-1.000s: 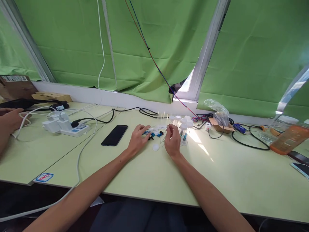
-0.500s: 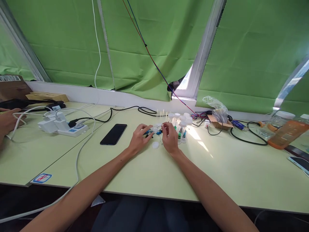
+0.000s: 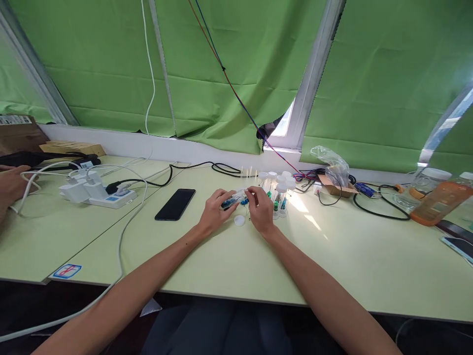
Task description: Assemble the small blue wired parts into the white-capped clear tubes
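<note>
My left hand (image 3: 214, 213) holds a small clear tube (image 3: 234, 200) with blue bits inside, tilted above the green table (image 3: 221, 266). My right hand (image 3: 261, 211) pinches the tube's right end, fingers closed. A white round cap (image 3: 239, 220) lies on the table between my two hands. Right behind my right hand stand several clear vials with white caps (image 3: 280, 193), some holding green or blue pieces.
A black phone (image 3: 175, 203) lies left of my hands. A white power strip (image 3: 96, 193) with plugs and cables sits further left, near another person's hand (image 3: 11, 183). At the right are a plastic bag (image 3: 332, 166), black cables (image 3: 380, 209), an orange bottle (image 3: 438, 206).
My hands have come together and lifted the clear tube off the table; the right hand moved left onto its end. The loose blue bits no longer show on the table.
</note>
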Demonstrator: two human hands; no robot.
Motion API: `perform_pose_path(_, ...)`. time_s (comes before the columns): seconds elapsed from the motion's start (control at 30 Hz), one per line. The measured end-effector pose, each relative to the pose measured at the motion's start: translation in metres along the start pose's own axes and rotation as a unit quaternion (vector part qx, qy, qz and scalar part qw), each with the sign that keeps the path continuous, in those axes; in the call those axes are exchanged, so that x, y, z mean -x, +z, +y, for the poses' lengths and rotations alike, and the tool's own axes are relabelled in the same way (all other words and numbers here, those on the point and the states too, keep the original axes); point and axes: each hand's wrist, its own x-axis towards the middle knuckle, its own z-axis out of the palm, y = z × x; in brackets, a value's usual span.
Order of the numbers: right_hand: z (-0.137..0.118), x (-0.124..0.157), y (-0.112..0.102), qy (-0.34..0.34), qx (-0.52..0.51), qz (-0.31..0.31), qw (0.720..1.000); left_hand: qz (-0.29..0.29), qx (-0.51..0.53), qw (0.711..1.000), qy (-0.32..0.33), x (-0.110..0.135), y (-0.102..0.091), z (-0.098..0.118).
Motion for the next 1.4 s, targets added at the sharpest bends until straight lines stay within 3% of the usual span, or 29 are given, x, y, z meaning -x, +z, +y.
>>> perform_pose_path(0.17, -0.005, -0.002, -0.003, -0.004, 0.005, 0.026, 1.0, 0.038, 0.015, 0.999, -0.013, -0.002, -0.001, -0.001)
perform_pose_path(0.23, -0.004, -0.002, -0.003, 0.003, 0.009, 0.004, 1.0, 0.054, 0.013, 0.998, -0.022, -0.003, -0.001, -0.002)
perform_pose_path(0.37, 0.002, -0.002, -0.002, 0.02, 0.066, -0.146, 0.987, 0.079, 0.011, 0.995, -0.055, -0.005, -0.001, -0.003)
perform_pose_path(0.53, 0.002, 0.0, -0.002, 0.046, 0.2, -0.357, 0.911, 0.097, 0.041, 0.984, -0.143, -0.007, 0.0, -0.004)
perform_pose_path(0.63, -0.007, -0.001, -0.005, 0.052, 0.241, -0.413, 0.877, 0.079, 0.069, 0.977, -0.184, -0.007, -0.002, -0.002)
perform_pose_path(0.8, -0.022, -0.003, -0.012, 0.041, 0.254, -0.473, 0.843, 0.052, 0.165, 0.954, -0.245, -0.006, -0.002, 0.003)
perform_pose_path(1.07, -0.022, 0.0, -0.009, 0.022, 0.254, -0.494, 0.832, 0.007, 0.286, 0.917, -0.279, -0.005, 0.005, -0.001)
perform_pose_path(1.4, -0.018, 0.003, -0.007, 0.035, 0.251, -0.47, 0.846, -0.045, 0.26, 0.925, -0.275, -0.002, 0.005, -0.001)
